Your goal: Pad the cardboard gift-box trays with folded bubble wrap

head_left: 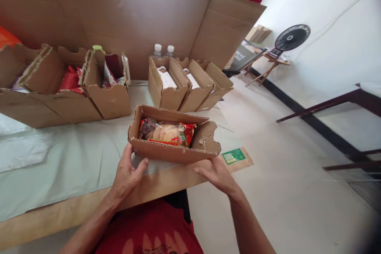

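Between my two hands is a small open-topped cardboard box [172,151], held low over the table's near edge. Inside it lies a red and clear snack packet [168,131] with pale round pieces showing through. My left hand [129,172] grips the box's left end, its thumb along the near side and its other fingertips hidden behind the cardboard. My right hand [218,176] supports the right end from below, with the fingertips partly hidden under the box.
Cardboard bins [113,101] holding packets stand at the left back. More bins [168,95] with white boxes stand behind the held box, near two capped bottles [157,49]. A tall cardboard panel [119,16] rises behind. Clear plastic bags [24,151] lie left; a green-labelled card [233,156] lies right.
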Motion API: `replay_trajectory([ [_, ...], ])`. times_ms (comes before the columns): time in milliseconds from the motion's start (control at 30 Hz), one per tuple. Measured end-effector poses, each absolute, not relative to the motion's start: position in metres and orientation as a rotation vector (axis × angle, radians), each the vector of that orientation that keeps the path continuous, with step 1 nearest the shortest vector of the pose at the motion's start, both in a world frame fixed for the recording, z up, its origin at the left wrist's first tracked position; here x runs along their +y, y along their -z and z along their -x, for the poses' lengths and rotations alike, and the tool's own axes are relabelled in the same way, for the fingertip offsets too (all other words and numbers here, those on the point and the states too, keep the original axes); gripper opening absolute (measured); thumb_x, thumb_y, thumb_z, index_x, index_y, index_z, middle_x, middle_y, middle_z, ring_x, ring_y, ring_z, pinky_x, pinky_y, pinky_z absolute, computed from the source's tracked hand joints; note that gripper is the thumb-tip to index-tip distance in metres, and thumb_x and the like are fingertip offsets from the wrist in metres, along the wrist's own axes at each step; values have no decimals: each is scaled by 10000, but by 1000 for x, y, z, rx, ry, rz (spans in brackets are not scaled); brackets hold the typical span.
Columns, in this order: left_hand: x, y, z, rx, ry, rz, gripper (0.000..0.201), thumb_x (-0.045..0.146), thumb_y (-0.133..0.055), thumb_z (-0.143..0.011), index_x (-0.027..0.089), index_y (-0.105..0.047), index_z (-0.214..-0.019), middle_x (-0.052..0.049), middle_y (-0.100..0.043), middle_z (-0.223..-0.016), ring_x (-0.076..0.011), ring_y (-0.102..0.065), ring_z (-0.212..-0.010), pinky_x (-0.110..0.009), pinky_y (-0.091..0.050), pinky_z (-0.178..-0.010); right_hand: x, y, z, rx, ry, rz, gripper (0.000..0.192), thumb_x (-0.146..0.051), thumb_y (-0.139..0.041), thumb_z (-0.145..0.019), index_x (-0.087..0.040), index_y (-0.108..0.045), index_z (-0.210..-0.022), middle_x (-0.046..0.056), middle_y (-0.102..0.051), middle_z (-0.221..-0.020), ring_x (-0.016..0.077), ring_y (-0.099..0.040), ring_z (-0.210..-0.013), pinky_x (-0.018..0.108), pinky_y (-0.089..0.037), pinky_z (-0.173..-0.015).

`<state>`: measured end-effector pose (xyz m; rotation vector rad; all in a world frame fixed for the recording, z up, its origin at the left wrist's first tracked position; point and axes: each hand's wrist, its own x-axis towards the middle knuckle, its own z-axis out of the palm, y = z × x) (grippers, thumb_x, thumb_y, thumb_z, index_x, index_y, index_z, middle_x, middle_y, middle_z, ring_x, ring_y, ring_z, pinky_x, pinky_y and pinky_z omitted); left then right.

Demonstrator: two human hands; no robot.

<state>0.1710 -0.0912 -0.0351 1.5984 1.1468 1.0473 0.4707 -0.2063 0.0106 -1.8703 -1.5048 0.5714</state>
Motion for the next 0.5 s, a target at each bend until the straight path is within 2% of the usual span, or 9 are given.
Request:
replay_trajectory([
  [67,-85,33,-178,1157,-1061,-1563,538,389,-637,-906,208,-515,-1397,-115,-631,-1334,-267,-634,-1203,-414,-569,-998,-183,-1,-461,-1436,-548,1910,436,-558,-693,-845,-171,-704,-1046,125,-775,-998,295,-721,-916,432,-588,-827],
  [133,-70,31,-183,1164,-1100,-1553,577,375,-631,-903,210,-486,-1436,-126,-606,-1387,-265,-622,-1226,-371,-584,-943,-151,2,-458,-1397,-529,1886,384,-535,-654,-859,-168,-684,-969,118,-769,-938,277,-709,-858,400,-572,-774],
  [300,-20,31,-191,1157,-1104,-1544,718,345,-628,-867,218,-397,-1535,-139,-593,-1414,-251,-634,-1187,-310,-582,-818,-75,2,-462,-1358,-584,1760,369,-456,-642,-813,-168,-642,-1044,113,-774,-1005,247,-699,-878,371,-569,-793],
  [400,-8,41,-193,1190,-1039,-1548,763,336,-615,-854,210,-361,-1562,-140,-611,-1397,-252,-657,-1133,-356,-586,-851,-61,9,-462,-1327,-615,1744,416,-490,-597,-837,-167,-637,-1096,127,-774,-1081,249,-712,-925,375,-580,-813],
  [500,-15,53,-190,1264,-965,-1573,805,348,-618,-839,170,-349,-1577,-177,-582,-1460,-321,-622,-1247,-460,-578,-957,-75,22,-459,-1332,-600,1780,471,-529,-553,-857,-162,-657,-1133,135,-781,-1072,260,-729,-939,389,-587,-817],
])
